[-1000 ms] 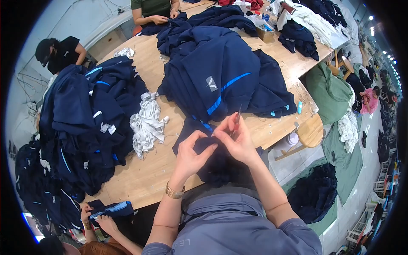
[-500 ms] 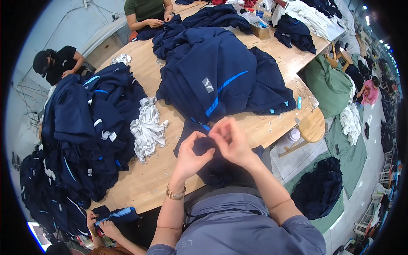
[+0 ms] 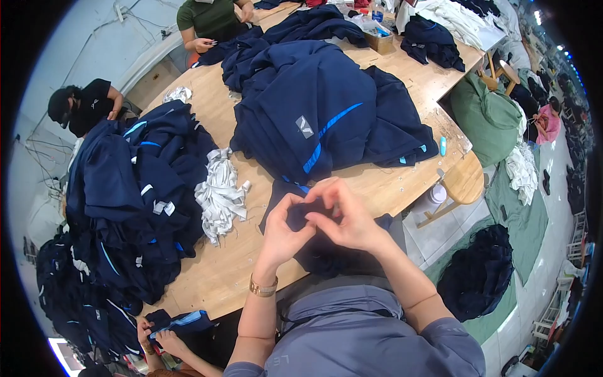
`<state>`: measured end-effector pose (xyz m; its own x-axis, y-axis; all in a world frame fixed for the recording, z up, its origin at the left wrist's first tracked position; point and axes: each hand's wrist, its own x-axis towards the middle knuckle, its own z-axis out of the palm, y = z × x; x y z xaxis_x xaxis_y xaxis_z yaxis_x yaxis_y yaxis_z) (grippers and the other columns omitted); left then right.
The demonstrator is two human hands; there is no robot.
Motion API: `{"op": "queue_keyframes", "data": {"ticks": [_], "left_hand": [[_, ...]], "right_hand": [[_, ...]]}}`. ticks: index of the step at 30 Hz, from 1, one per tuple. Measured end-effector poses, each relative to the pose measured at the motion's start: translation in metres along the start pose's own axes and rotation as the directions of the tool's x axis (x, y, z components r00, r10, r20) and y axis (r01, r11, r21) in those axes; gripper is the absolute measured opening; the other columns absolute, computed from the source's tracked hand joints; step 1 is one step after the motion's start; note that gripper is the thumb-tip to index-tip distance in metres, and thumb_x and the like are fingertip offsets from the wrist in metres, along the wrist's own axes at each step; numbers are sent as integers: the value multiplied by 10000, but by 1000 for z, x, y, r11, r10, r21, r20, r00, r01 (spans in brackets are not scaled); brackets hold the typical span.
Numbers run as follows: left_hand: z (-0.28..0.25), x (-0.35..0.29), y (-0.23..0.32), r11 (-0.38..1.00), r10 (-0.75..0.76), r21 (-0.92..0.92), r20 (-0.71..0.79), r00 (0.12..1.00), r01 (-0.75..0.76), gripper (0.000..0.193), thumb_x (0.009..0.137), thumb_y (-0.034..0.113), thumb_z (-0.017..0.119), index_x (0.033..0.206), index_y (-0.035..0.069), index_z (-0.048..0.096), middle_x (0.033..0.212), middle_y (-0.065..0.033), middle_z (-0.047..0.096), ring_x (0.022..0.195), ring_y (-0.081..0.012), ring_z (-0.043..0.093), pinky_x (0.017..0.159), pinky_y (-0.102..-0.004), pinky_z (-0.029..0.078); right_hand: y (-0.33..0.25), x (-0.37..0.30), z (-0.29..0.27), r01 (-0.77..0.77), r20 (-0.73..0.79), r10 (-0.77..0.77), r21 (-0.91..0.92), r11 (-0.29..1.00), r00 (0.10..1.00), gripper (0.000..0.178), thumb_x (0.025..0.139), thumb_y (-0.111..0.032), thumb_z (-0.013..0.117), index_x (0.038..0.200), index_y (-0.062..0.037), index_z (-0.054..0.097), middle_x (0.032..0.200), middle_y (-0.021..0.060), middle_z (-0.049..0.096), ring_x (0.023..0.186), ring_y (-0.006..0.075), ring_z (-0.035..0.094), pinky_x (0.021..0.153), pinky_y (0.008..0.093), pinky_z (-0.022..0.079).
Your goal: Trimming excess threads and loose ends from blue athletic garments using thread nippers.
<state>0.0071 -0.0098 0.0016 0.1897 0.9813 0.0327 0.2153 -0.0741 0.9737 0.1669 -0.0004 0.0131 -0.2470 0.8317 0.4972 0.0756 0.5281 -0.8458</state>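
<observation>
my l hand (image 3: 282, 235) half-curled at navy cloth (image 3: 323, 259) | r hand (image 3: 350, 221) curled, just beside l | holds: can't tell, both | garment pile (image 3: 282, 119) 12 o'clock

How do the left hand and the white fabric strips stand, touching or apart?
Apart: the head view shows bare wooden tabletop between the left hand and white fabric strips.

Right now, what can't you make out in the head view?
All in the head view:
Right hand: its own curled fingers hide whatever they may grip.
Left hand: fingertip contact with the navy garment is unclear, partly covered by both hands.
Green-shirted co-worker: head mostly cut off by the top edge.
Lower-left co-worker: body mostly cut off by the bottom edge.
Small cardboard box: contents too small.
</observation>
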Motion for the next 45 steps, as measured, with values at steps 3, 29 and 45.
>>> {"op": "queue_keyframes", "data": {"ticks": [3, 29, 45], "left_hand": [[3, 1, 1, 998, 34, 56, 1, 999, -34, 236, 695, 71, 652, 894, 3, 544, 823, -72, 605, 800, -122, 558, 734, -257, 444], [-11, 0, -3, 941, -151, -286, 122, 981, 181, 216, 731, -3, 623, 935, 12, 553, 850, 11, 582, 779, -52, 518, 703, -192, 425], [-14, 1, 1, 923, -157, -322, 189, 969, 212, 284, 750, 13, 622, 1025, -12, 555, 912, -12, 603, 821, -62, 531, 756, -211, 439]], "right_hand": [[7, -1, 7, 32, 20, -30, -108, 994, 999, 254, 785, 14, 617, 864, -50, 384, 903, 81, 543, 674, 172, 475, 621, 248, 400], [15, 0, -17, -127, -154, 300, 664, 737, 941, 215, 896, -102, 546, 850, -99, 337, 890, 55, 516, 775, 98, 538, 680, 228, 435], [3, -10, -43, 141, 205, 28, -760, 635, 978, 307, 762, -389, 655, 722, -104, 547, 623, 25, 555, 550, 227, 570, 507, 331, 413]]}}
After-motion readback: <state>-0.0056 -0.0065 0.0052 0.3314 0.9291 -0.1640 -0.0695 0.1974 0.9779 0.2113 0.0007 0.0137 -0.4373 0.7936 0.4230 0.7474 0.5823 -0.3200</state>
